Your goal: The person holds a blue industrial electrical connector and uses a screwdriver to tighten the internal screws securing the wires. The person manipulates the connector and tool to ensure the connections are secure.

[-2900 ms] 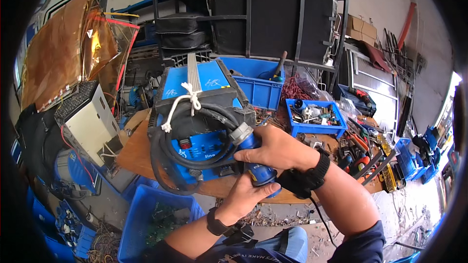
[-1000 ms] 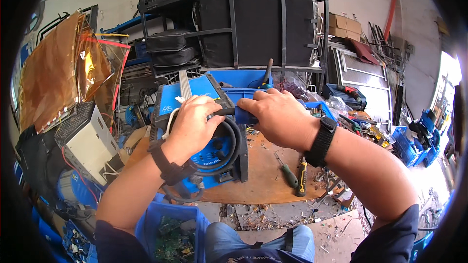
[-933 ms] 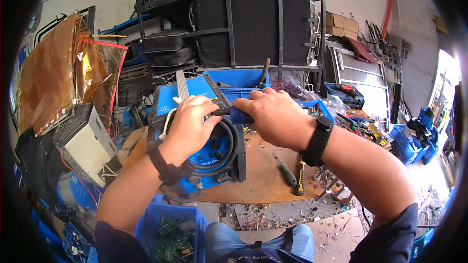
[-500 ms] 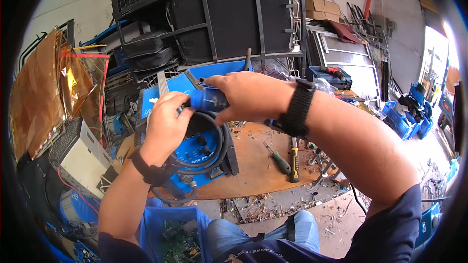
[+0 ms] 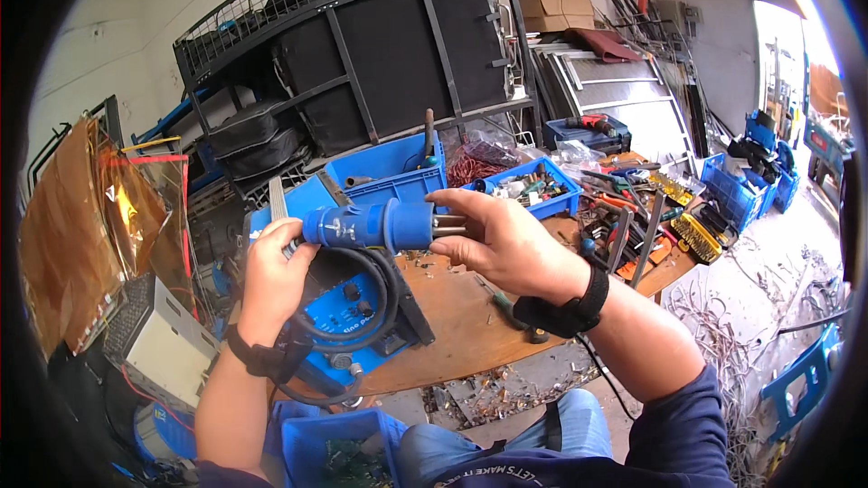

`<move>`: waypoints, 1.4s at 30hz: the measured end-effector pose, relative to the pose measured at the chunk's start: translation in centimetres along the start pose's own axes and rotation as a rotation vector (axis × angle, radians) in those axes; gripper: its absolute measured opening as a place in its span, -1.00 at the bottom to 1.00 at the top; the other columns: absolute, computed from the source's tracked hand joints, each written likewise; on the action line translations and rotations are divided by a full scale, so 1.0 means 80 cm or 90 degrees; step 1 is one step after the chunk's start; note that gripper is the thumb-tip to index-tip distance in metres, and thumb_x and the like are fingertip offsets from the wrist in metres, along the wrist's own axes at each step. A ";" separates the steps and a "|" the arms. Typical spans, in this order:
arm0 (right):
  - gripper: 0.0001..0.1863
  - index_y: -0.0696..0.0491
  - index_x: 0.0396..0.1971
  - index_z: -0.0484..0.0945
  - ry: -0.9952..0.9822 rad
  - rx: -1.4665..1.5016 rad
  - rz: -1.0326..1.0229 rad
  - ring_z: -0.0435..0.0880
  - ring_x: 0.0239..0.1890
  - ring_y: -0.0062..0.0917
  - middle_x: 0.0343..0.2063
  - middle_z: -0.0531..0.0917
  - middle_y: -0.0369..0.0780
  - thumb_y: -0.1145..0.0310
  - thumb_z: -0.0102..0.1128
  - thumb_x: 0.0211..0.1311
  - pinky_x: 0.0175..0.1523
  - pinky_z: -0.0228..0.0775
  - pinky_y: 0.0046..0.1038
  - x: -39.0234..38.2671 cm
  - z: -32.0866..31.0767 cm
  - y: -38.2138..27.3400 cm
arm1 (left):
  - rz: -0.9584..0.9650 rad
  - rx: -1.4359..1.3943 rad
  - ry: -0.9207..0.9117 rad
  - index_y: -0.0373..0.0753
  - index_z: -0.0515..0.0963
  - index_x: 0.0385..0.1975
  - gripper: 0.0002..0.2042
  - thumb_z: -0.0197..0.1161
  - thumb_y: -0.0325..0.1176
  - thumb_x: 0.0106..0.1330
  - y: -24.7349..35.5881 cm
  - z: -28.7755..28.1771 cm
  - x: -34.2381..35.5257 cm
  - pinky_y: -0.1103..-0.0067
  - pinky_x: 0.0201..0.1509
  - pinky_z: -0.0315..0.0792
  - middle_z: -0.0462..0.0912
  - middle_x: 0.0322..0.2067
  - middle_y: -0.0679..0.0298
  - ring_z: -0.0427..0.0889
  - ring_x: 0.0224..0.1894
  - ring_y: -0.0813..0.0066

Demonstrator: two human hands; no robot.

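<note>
My left hand (image 5: 276, 276) is closed on the rear, cable end of a blue industrial plug (image 5: 353, 226), held level above the blue machine. My right hand (image 5: 511, 253) is curled at its front end, index finger above and thumb below the exposed metal pins (image 5: 448, 224). Below, a thick black cable (image 5: 384, 303) lies coiled over the machine's blue panel (image 5: 334, 312), which stands on a wooden tabletop (image 5: 457, 325). A green-handled screwdriver (image 5: 504, 307) lies beside it, partly behind my right wrist.
Blue crates (image 5: 384, 181) and a parts tray (image 5: 542, 172) sit behind, heaped tools (image 5: 660, 226) at right. A pale metal case (image 5: 163, 334) stands left, a bin (image 5: 330, 434) below by my legs. A black metal rack (image 5: 389, 63) rises behind; loose wires (image 5: 741, 389) litter the floor.
The blue plug is lifted clearer into view, lying crosswise with its pins to the right. My right hand has slid to the pin end, uncovering its body. The view has swung toward the right.
</note>
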State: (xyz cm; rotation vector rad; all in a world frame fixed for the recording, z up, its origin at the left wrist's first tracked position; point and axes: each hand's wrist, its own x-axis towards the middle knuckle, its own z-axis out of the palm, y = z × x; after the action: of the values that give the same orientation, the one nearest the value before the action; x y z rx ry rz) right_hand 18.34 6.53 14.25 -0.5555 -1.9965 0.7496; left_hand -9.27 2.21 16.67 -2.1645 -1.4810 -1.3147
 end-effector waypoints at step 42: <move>-0.83 0.12 -0.41 0.42 0.265 0.149 -0.164 0.62 -0.52 -0.58 -0.58 0.61 -0.18 0.47 0.26 0.10 -0.42 0.41 -0.56 0.009 0.049 -0.019 | 0.283 0.203 0.091 -0.27 0.47 -0.29 -0.46 0.49 -0.41 -0.42 0.067 0.033 0.021 0.38 -0.11 0.36 0.53 -0.36 0.19 0.51 -0.25 0.20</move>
State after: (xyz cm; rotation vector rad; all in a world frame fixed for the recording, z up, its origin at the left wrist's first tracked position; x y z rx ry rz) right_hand 14.45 4.76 14.11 -0.2803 -1.5330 0.6372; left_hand -3.21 2.28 18.01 -1.9880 -0.9957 -0.9797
